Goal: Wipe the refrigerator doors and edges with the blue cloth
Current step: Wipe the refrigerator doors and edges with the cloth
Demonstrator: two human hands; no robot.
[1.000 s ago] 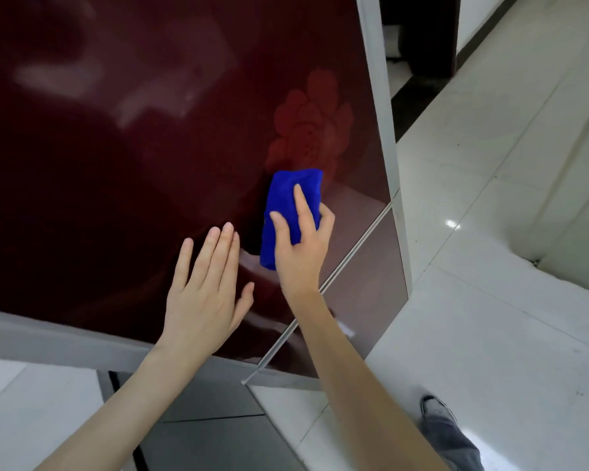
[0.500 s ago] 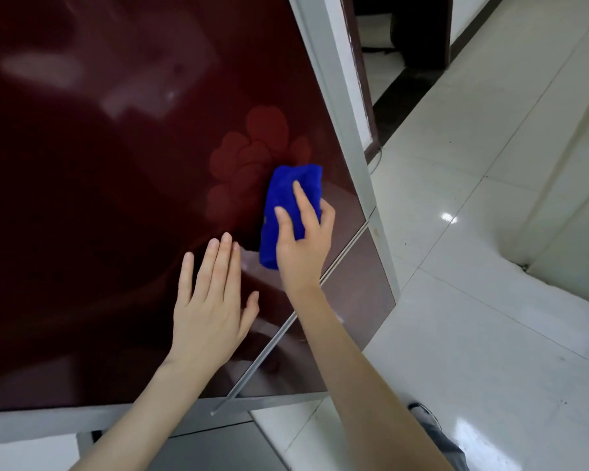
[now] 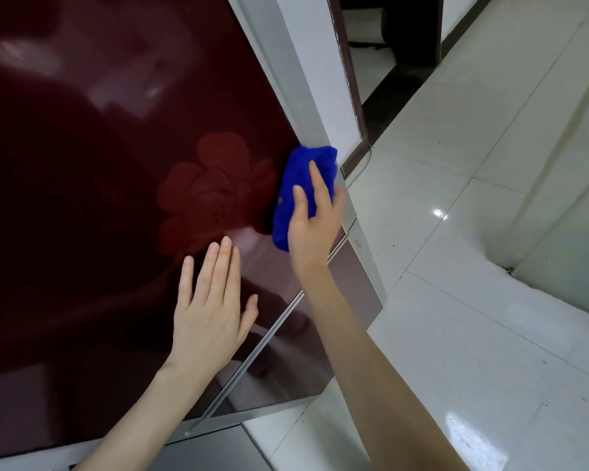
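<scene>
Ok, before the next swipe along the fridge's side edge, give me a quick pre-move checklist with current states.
1. Blue cloth under the right hand: ok, fingers pressed flat on it.
2. Cloth at the door's right edge: ok, its top corner overlaps the grey trim.
3. Left hand bracing: ok, palm flat on the red door, apart from the cloth.
4. Path up the trim clear: ok.
5. Cloth clean or damp enough: cannot tell.
6. Floor dry underfoot: cannot tell, glossy reflections only.

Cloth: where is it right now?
Head view, centre-right: the cloth is pressed under the right hand at the door's right edge, just right of the flower print, overlapping the grey trim.
</scene>
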